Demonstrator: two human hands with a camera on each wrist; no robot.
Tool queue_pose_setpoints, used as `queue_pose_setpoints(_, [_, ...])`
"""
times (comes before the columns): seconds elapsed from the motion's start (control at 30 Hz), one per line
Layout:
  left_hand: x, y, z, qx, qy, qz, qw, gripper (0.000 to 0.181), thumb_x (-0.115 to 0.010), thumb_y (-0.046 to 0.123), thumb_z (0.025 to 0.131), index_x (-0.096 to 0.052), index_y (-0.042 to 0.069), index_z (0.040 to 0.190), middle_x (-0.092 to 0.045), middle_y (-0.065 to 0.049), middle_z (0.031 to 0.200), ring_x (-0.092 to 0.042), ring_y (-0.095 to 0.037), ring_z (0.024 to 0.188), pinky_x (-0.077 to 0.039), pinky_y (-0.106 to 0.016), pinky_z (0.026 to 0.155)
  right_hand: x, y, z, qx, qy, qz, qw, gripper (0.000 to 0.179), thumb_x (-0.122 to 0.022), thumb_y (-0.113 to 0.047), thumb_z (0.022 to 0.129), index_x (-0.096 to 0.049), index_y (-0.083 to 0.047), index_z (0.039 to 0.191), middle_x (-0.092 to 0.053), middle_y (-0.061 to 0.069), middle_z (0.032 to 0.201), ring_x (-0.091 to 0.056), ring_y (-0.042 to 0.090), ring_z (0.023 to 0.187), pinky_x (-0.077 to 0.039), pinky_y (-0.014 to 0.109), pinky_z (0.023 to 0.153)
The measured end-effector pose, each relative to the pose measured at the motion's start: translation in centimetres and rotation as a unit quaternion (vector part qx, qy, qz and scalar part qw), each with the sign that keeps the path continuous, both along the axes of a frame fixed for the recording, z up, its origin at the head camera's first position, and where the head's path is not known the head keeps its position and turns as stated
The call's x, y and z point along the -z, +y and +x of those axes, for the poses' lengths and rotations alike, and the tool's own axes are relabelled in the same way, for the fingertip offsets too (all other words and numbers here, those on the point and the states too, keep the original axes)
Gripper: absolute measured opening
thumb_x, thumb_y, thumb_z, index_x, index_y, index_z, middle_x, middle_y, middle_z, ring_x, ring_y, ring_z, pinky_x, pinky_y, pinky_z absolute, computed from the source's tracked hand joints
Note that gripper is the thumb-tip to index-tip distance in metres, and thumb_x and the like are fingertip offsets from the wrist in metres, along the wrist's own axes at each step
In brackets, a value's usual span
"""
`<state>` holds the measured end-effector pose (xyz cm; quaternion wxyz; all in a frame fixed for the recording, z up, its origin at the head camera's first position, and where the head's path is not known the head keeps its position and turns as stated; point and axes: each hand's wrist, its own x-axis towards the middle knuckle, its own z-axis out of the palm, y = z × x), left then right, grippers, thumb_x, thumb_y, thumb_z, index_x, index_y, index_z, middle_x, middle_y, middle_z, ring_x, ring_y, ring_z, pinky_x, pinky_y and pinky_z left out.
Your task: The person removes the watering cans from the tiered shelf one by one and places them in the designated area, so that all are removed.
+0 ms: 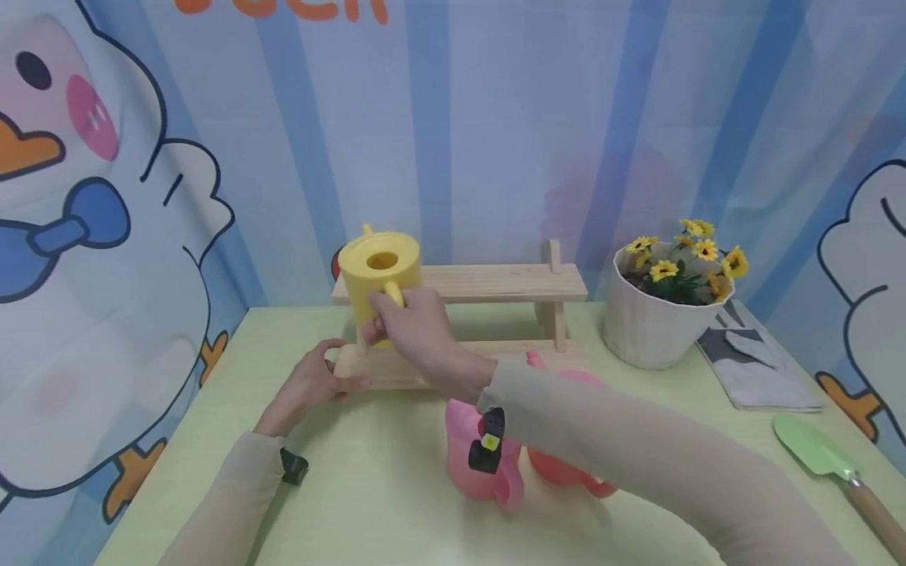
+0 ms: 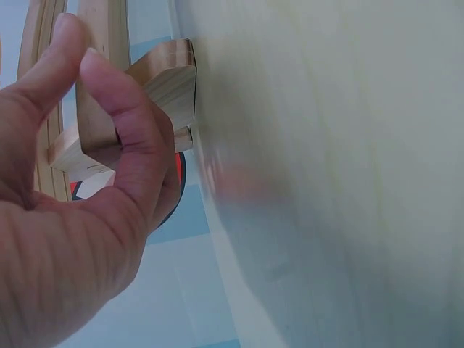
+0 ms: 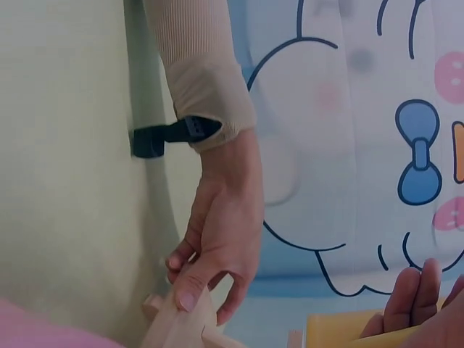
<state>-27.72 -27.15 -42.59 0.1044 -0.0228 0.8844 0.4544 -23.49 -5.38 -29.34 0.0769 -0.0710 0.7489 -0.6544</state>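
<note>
My right hand (image 1: pixel 418 330) grips the handle of a yellow watering can (image 1: pixel 380 259), held upright at the left end of a two-tier wooden plant stand (image 1: pixel 495 283). Whether the can's base touches the stand is hidden behind the hand. My left hand (image 1: pixel 316 376) pinches the left end of the stand's lower shelf (image 1: pixel 385 368); the left wrist view shows thumb and fingers around the wooden board (image 2: pixel 101 87). Just in front of the stand are a pink pitcher (image 1: pixel 470 464) and a red watering can (image 1: pixel 559 465), partly covered by my right sleeve.
A white pot with yellow flowers (image 1: pixel 647 330) stands right of the stand. Beyond it lie grey-white gloves (image 1: pixel 771 373) and a green trowel (image 1: pixel 814 444) with a wooden handle. A striped cartoon curtain (image 1: pixel 488 141) hangs behind the table (image 1: pixel 382 487).
</note>
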Motion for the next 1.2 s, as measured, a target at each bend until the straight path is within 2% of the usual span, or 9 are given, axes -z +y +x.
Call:
queue_pose_setpoints(0.1, [0.1, 0.0, 0.0, -0.002, 0.001, -0.001, 1.0000, 0.103, -0.090, 0.033, 0.093, -0.027, 0.002, 0.168, -0.071, -0.014, 0.111, -0.071, -0.016, 0.078, -0.053, -0.036, 0.090, 0.2, 0.2, 0.8, -0.004, -0.002, 0.002, 1.0000, 0.042, -0.060, -0.024, 0.111, -0.063, -0.011, 0.071, -0.074, 0.000, 0.072, -0.076, 0.017, 0.088, -0.057, 0.042, 0.101])
queue_pose_setpoints(0.3, [0.1, 0.0, -0.1, -0.009, 0.001, -0.003, 1.0000, 0.103, -0.091, 0.030, 0.091, -0.027, 0.000, 0.167, -0.070, -0.015, 0.107, -0.070, -0.015, 0.077, -0.054, -0.030, 0.081, 0.8, 0.6, 2.3, -0.019, -0.016, 0.000, 0.9997, 0.039, -0.060, -0.022, 0.111, -0.064, -0.010, 0.073, -0.073, 0.001, 0.074, -0.071, 0.017, 0.087, -0.050, 0.032, 0.087])
queue_pose_setpoints(0.5, [-0.1, -0.1, -0.2, -0.014, 0.008, -0.006, 0.9999, 0.096, -0.086, 0.016, 0.092, -0.029, 0.000, 0.167, -0.067, -0.017, 0.107, -0.068, -0.016, 0.075, -0.055, -0.028, 0.075, 1.3, 1.1, 3.8, -0.024, -0.023, 0.012, 0.9994, 0.035, -0.063, -0.022, 0.110, -0.071, -0.007, 0.080, -0.078, 0.006, 0.079, -0.056, 0.016, 0.077, -0.042, 0.029, 0.071])
queue_pose_setpoints(0.63, [-0.1, -0.2, -0.2, -0.013, 0.003, 0.010, 0.9999, 0.095, -0.080, 0.007, 0.091, -0.026, -0.001, 0.168, -0.069, -0.021, 0.112, -0.068, -0.015, 0.075, -0.056, -0.028, 0.074, 1.5, 1.2, 4.7, -0.022, -0.026, 0.030, 0.9990, 0.036, -0.064, -0.024, 0.109, -0.069, -0.010, 0.076, -0.078, 0.003, 0.080, -0.045, 0.015, 0.066, -0.036, 0.028, 0.062])
queue_pose_setpoints(0.77, [-0.1, -0.2, -0.1, -0.011, 0.003, 0.009, 0.9999, 0.095, -0.076, 0.002, 0.088, -0.024, -0.003, 0.168, -0.072, -0.022, 0.112, -0.070, -0.015, 0.076, -0.057, -0.027, 0.075, 1.9, 1.5, 5.8, -0.029, -0.033, 0.045, 0.9980, 0.036, -0.065, -0.026, 0.109, -0.068, -0.011, 0.077, -0.078, 0.001, 0.081, -0.041, 0.016, 0.062, -0.033, 0.028, 0.059])
queue_pose_setpoints(1.0, [0.0, -0.1, -0.3, -0.012, 0.012, -0.001, 0.9999, 0.094, -0.074, -0.002, 0.087, -0.025, -0.005, 0.167, -0.070, -0.012, 0.094, -0.067, -0.017, 0.073, -0.054, -0.028, 0.072, 3.1, 1.6, 7.1, -0.044, -0.038, 0.047, 0.9972, 0.034, -0.065, -0.028, 0.109, -0.070, -0.009, 0.081, -0.080, 0.001, 0.083, -0.041, 0.015, 0.062, -0.032, 0.028, 0.059])
queue_pose_setpoints(1.07, [0.0, -0.1, -0.3, -0.009, 0.021, -0.007, 0.9997, 0.089, -0.074, -0.001, 0.086, -0.031, -0.005, 0.164, -0.069, -0.011, 0.094, -0.066, -0.017, 0.076, -0.054, -0.028, 0.071, 3.7, 1.5, 7.5, -0.043, -0.044, 0.054, 0.9967, 0.035, -0.065, -0.030, 0.109, -0.070, -0.010, 0.081, -0.080, -0.001, 0.082, -0.040, 0.014, 0.061, -0.031, 0.027, 0.057])
queue_pose_setpoints(1.13, [0.0, 0.0, -0.3, 0.000, 0.037, -0.020, 0.9991, 0.070, -0.072, 0.003, 0.088, -0.046, -0.004, 0.152, -0.068, -0.011, 0.096, -0.064, -0.019, 0.080, -0.052, -0.029, 0.072, 4.2, 1.5, 8.0, -0.045, -0.052, 0.058, 0.9960, 0.035, -0.064, -0.031, 0.109, -0.071, -0.011, 0.081, -0.080, -0.003, 0.081, -0.040, 0.014, 0.060, -0.030, 0.027, 0.055])
queue_pose_setpoints(1.2, [0.0, 0.0, -0.4, 0.006, 0.054, -0.036, 0.9979, 0.051, -0.071, 0.010, 0.092, -0.056, 0.000, 0.140, -0.069, -0.014, 0.105, -0.063, -0.022, 0.090, -0.052, -0.033, 0.078, 4.8, 1.4, 8.4, -0.047, -0.061, 0.063, 0.9950, 0.036, -0.065, -0.033, 0.109, -0.072, -0.013, 0.080, -0.079, -0.005, 0.081, -0.038, 0.013, 0.057, -0.028, 0.027, 0.052])
